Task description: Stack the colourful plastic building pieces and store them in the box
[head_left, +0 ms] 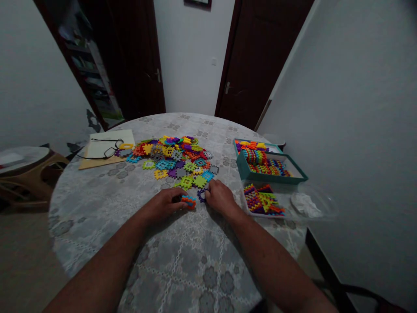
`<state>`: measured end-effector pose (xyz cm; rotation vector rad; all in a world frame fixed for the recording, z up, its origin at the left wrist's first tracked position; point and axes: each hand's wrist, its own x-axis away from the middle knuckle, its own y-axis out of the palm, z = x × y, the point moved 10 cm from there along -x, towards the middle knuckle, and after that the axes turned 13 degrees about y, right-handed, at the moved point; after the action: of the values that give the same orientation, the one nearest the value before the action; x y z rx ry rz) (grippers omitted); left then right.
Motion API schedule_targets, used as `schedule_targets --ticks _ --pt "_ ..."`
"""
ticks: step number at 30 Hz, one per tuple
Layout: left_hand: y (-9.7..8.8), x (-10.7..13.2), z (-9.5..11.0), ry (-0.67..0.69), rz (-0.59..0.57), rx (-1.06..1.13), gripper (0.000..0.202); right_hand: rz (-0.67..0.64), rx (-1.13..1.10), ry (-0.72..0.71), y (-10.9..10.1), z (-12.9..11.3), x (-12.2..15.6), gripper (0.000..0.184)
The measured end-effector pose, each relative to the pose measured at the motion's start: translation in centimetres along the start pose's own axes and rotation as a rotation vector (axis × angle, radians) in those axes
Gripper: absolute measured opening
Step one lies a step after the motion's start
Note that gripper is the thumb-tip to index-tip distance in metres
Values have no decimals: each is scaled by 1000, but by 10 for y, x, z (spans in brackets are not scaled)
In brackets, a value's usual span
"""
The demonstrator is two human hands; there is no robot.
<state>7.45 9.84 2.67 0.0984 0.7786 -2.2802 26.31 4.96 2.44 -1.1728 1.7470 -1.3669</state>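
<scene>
My left hand [167, 202] is closed on a small stack of building pieces [189, 201], blue and orange with notched edges. Close by on the right, my right hand [219, 196] grips a dark purple building piece [201, 195] at its side, low over the cloth. Just beyond both hands spreads a heap of loose notched pieces [179, 152] in many colours. Green pieces [186, 181] and a blue one [207, 175] lie nearest to my fingers. My right fingertips are partly hidden by the hand itself.
On the right of the round table [176, 261] stand a green box [273, 177] with rows of pieces and a clear plastic container [260, 214] holding more, its lid area bearing crumpled white material [304, 204]. Glasses [109, 150] rest on a pad [110, 137] at the left.
</scene>
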Motion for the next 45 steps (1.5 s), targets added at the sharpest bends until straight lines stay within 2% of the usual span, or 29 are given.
schedule_targets --ticks 7,12,16,21,27,32,38,42,45 --pt "5 2 -9 -52 -98 -24 35 -57 25 -16 10 0 -3 26" --pt "5 2 -8 -67 -131 -39 35 -49 44 -38 11 -3 -2 26" --pt "3 2 -7 -45 -104 -46 31 -26 -41 -95 7 -11 3 23" --pt "7 3 -8 -12 -97 -25 29 23 -275 -140 -3 -10 3 12" --pt "4 3 -11 -7 -71 -60 23 -2 -577 -306 -6 -15 5 3" --pt "1 2 -11 -10 -39 -100 21 -44 -615 -421 -5 -27 17 5" --pt "-11 1 -15 0 59 -191 27 -21 -618 -507 -5 -36 25 3" --pt "-8 0 -15 -18 31 -197 29 -21 -609 -530 -2 -37 26 5" --pt "-8 1 -13 -28 20 -199 29 -71 -627 -547 0 -38 25 6"
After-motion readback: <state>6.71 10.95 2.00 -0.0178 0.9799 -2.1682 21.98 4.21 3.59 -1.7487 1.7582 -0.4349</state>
